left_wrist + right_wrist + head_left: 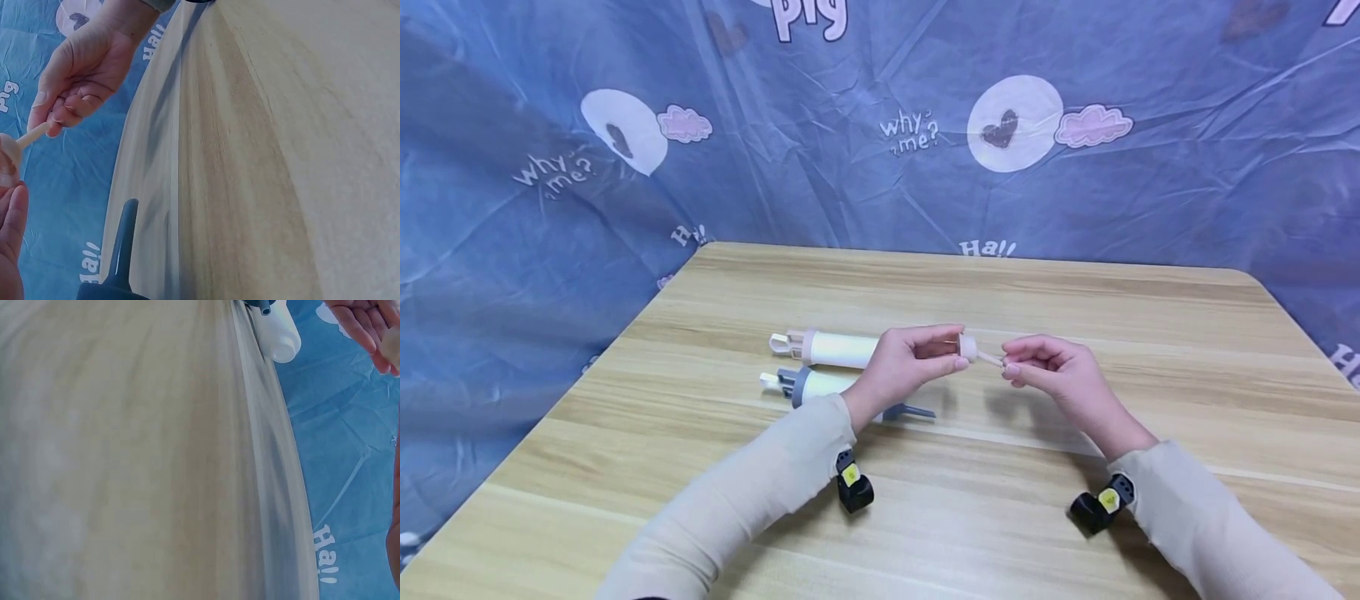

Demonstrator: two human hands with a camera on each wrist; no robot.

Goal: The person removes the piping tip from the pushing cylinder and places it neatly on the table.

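Above the table, my left hand (pixel 904 360) holds a pale pinkish cap (pixel 967 347) between thumb and fingers. A thin pale nozzle (pixel 989 358) sticks out of the cap to the right. Its tip is pinched by the thumb and fingers of my right hand (pixel 1063 375); the left wrist view shows the nozzle (pixel 34 134) meeting those fingertips. Behind the left hand lies a white syringe-like tube (pixel 842 350) with a pink collar and a ring handle. Nearer me is a similar tube (pixel 823 385) with a dark grey-blue collar and a matching nozzle (pixel 917 412), partly hidden by the left wrist.
Both tubes lie on a light wood table (pixel 970 517), left of its middle. A blue printed cloth (pixel 850 167) hangs behind the far edge and down the left side. Small black cameras (pixel 854 487) are strapped to both wrists.
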